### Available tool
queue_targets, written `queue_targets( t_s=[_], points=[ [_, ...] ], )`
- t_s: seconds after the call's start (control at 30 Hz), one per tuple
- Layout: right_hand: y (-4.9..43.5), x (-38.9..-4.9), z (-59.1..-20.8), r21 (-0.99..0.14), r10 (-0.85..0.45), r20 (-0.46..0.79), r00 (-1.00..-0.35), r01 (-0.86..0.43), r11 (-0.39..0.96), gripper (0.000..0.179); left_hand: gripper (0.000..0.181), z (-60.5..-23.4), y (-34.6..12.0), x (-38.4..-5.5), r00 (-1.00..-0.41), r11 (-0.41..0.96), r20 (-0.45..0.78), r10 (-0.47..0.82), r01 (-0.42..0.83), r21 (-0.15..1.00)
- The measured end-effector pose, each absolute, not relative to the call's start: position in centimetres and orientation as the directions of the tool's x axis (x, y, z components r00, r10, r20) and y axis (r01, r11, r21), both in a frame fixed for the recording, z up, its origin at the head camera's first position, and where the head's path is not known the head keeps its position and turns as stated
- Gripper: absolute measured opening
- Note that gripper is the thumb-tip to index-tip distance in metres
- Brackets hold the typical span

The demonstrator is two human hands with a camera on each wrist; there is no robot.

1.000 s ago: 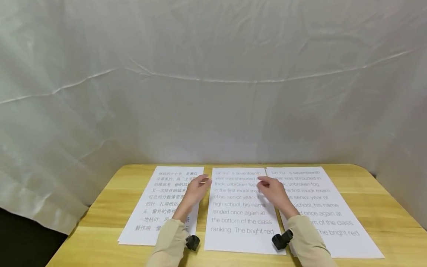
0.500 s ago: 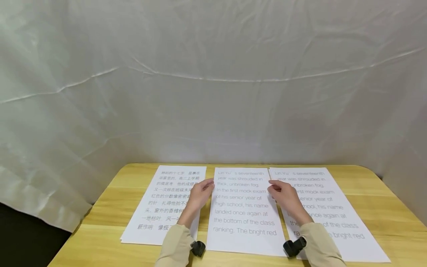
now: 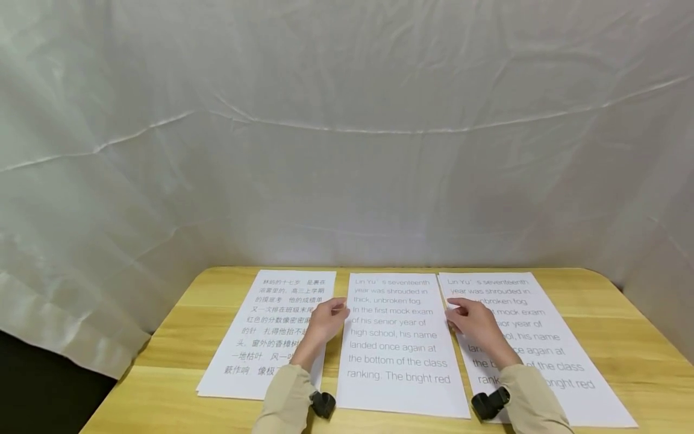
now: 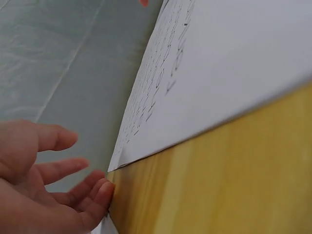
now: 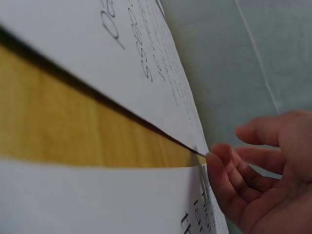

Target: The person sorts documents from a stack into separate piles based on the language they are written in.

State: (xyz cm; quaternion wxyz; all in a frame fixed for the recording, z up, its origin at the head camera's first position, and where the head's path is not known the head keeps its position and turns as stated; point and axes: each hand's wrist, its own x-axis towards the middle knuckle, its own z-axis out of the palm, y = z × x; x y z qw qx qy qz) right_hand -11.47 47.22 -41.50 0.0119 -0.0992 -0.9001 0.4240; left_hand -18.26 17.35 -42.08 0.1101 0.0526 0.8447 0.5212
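Three stacks of printed paper lie side by side. The middle stack (image 3: 398, 343) carries English text and has a hand at each long edge. My left hand (image 3: 325, 322) is at its left edge, with the lower fingers down by the wood in the left wrist view and the thumb held apart. Over the right stack's (image 3: 547, 337) left part, my right hand (image 3: 477, 325) reaches to the middle stack's right edge. In the right wrist view its fingertips (image 5: 213, 158) are right at that edge. Neither hand has its fingers curled round a sheet.
The left stack (image 3: 228, 361) bears Chinese text and lies partly under my left forearm. A narrow strip of the wooden table (image 3: 329, 367) shows between left and middle stacks. Behind the table hangs a grey-white cloth (image 3: 347, 181).
Both hands have shifted from over the papers to the middle stack's edges, the right one moving rightwards and nearer me. The view has turned slightly. The stacks lie as before.
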Motion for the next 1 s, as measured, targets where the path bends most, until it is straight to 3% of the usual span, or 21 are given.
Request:
queue_targets(
  t_s=[0.33,0.6,0.8,1.0],
  points=[
    [47.5,-11.3,-41.7,-0.722,0.164,-0.148,-0.975,0.22,0.656,0.052,0.048,-42.7,17.2,-18.8,-0.955,0.464,-0.175,0.24,-0.045,0.885],
    [47.1,-11.7,-41.4,-0.688,0.103,-0.216,-0.971,0.226,0.69,0.034,0.028,-42.6,18.3,-18.6,-0.962,0.582,-0.113,0.25,0.056,0.811],
    [47.0,-11.8,-41.1,-0.667,0.126,-0.252,-0.959,0.267,0.696,0.053,0.027,-42.7,18.8,-18.5,-0.968,0.606,-0.11,0.227,0.051,0.794],
    [46.7,-11.8,-41.2,-0.663,0.13,-0.263,-0.956,0.276,0.696,0.06,0.046,-42.8,18.6,-18.3,-0.966,0.602,-0.138,0.219,0.022,0.798]
  ],
)
